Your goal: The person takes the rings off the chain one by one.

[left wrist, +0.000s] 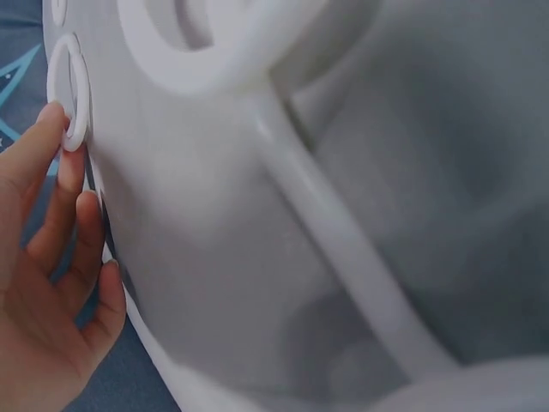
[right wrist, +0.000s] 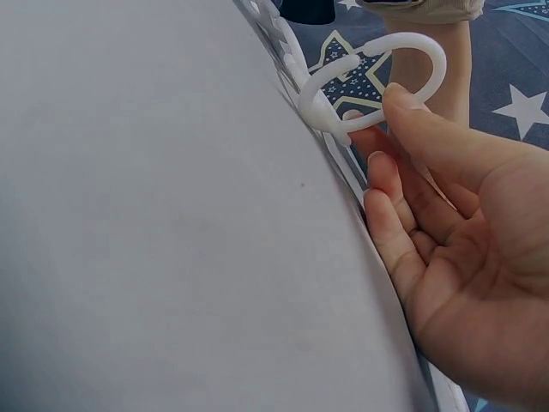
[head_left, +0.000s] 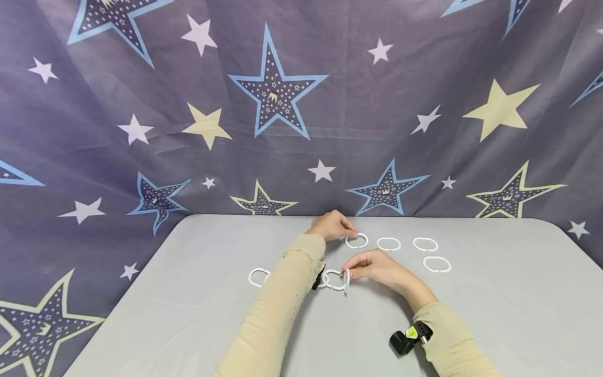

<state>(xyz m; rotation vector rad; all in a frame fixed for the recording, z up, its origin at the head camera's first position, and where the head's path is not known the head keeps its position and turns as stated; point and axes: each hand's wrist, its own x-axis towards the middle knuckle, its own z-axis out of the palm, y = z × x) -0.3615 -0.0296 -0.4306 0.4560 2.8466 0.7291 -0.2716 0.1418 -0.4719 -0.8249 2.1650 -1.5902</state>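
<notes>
At the back of the table, my left hand (head_left: 332,226) pinches the edge of a white oval plastic link (head_left: 356,247) between thumb and finger; it shows also in the left wrist view, at the far left. Nearer to me, my right hand (head_left: 379,269) pinches another white link (head_left: 347,283), held upright on edge. In the right wrist view this link (right wrist: 436,60) has a small split in its ring. It meets the end of a row of joined links (head_left: 335,288), which runs left behind my left sleeve, where part is hidden.
Three loose white links lie to the right: one link (head_left: 388,250) near the left hand's, a second link (head_left: 425,250), and a third link (head_left: 436,271) in front of it. Left of the left forearm shows a link (head_left: 252,277). A star-patterned curtain (head_left: 292,152) hangs behind the grey table (head_left: 188,293).
</notes>
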